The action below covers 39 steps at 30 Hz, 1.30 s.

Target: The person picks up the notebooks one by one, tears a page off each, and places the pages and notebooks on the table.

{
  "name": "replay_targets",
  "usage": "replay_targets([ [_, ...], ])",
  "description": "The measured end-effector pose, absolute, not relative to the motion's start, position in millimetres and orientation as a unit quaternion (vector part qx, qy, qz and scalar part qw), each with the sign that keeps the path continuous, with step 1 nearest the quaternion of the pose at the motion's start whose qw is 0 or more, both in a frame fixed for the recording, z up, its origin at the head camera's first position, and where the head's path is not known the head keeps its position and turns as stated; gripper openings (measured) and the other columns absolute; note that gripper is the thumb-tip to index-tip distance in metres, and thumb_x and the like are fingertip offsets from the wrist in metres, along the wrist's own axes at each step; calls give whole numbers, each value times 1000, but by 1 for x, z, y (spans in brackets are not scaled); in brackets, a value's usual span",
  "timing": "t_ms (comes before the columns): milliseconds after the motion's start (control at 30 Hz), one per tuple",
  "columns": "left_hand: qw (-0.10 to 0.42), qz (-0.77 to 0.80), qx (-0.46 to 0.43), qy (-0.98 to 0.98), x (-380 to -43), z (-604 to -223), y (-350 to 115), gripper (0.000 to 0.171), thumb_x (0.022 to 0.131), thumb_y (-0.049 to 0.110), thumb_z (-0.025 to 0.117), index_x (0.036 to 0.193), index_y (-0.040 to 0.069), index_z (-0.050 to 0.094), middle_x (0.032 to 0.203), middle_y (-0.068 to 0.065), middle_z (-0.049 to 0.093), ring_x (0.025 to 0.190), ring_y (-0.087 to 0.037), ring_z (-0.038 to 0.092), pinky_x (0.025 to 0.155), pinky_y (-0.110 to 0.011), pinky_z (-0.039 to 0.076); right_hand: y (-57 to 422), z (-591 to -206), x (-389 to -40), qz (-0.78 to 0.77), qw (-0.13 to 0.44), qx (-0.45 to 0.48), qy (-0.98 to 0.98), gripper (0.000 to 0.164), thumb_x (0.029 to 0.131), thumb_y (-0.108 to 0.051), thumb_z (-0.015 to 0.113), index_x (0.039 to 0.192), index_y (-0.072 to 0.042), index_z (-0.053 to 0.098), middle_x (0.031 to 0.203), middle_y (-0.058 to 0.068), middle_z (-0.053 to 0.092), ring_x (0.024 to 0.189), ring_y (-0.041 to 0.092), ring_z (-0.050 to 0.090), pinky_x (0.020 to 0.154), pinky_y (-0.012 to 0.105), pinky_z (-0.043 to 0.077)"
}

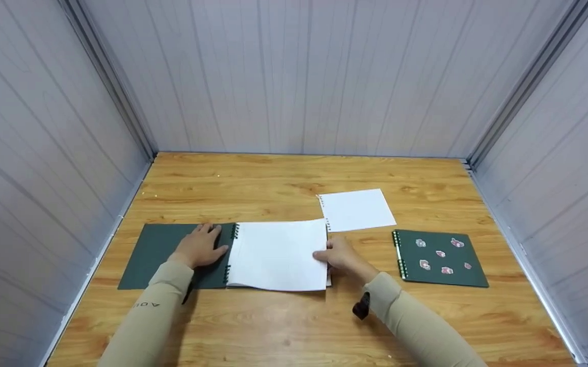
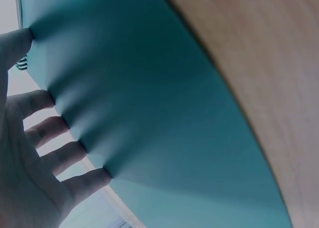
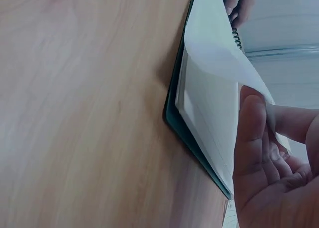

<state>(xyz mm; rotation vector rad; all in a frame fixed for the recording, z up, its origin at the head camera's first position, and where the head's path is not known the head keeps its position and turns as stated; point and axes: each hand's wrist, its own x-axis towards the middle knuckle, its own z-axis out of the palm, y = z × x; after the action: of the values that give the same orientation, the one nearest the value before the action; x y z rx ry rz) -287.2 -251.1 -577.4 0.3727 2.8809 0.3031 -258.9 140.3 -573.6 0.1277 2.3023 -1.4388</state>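
Note:
A spiral-bound notebook lies open in the head view, its dark green cover [image 1: 161, 250] turned to the left and white pages on the right. My left hand [image 1: 197, 247] rests on that cover beside the wire rings [image 1: 228, 272]; in the left wrist view its spread fingertips touch the green surface. At the pages' right edge, my right hand [image 1: 344, 257] pinches the top sheet [image 1: 278, 255] between thumb and fingers. Seen from the right wrist, this page [image 3: 214, 56] curves up off the stack of pages [image 3: 207, 108] below it.
A loose white sheet [image 1: 357, 210] with a torn, holed left edge lies behind the right hand. To the right is a second green spiral notebook [image 1: 442, 258], closed, with several small stickers on its cover. Pale panel walls [image 1: 294, 76] enclose the wooden table [image 1: 273, 326] at the back and sides.

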Motion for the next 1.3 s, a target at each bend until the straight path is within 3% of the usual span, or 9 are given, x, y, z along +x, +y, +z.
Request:
replay_targets([
  [233, 109, 101, 132, 980, -287, -576, -251, 70, 110, 40, 60, 162, -5, 44, 168, -35, 38, 156, -57, 36, 124, -72, 36, 140, -573, -255, -488, 219, 24, 845, 12, 104, -10, 71, 98, -1, 77, 83, 9, 76, 65, 15, 71, 56, 26, 59],
  [500, 109, 98, 125, 981, -287, -576, -250, 71, 110, 40, 61, 163, -5, 43, 169, -34, 37, 157, -57, 34, 124, -73, 34, 139, -570, -249, -461, 223, 3, 859, 11, 104, -12, 72, 100, -1, 73, 81, 8, 72, 62, 14, 65, 54, 24, 53],
  [700, 115, 104, 127, 980, -286, -576, -248, 72, 110, 41, 60, 163, -5, 43, 170, -33, 36, 159, -56, 32, 124, -74, 33, 145, -577, -247, -463, 216, -31, 859, 11, 102, -7, 69, 104, 4, 72, 80, 8, 70, 62, 14, 65, 54, 25, 54],
  [933, 109, 104, 124, 981, -285, -575, -256, 73, 109, 41, 61, 162, -5, 43, 169, -35, 37, 158, -57, 33, 123, -76, 33, 158, -576, -247, -483, 221, -49, 846, 19, 103, -7, 68, 118, 3, 74, 87, 8, 74, 70, 14, 67, 59, 27, 56],
  [1167, 120, 117, 135, 977, -285, -574, -255, 81, 108, 48, 63, 164, -5, 41, 171, -35, 34, 159, -57, 31, 125, -75, 31, 165, -575, -245, -477, 225, -59, 848, 20, 102, -7, 70, 119, 4, 75, 98, 9, 76, 81, 15, 69, 71, 27, 58],
  [1300, 131, 122, 136, 975, -286, -575, -255, 88, 105, 54, 65, 165, -5, 39, 172, -36, 31, 159, -58, 28, 125, -75, 30, 168, -577, -245, -488, 229, -68, 839, 19, 102, -3, 69, 118, 6, 74, 97, 9, 74, 81, 15, 67, 70, 26, 56],
])
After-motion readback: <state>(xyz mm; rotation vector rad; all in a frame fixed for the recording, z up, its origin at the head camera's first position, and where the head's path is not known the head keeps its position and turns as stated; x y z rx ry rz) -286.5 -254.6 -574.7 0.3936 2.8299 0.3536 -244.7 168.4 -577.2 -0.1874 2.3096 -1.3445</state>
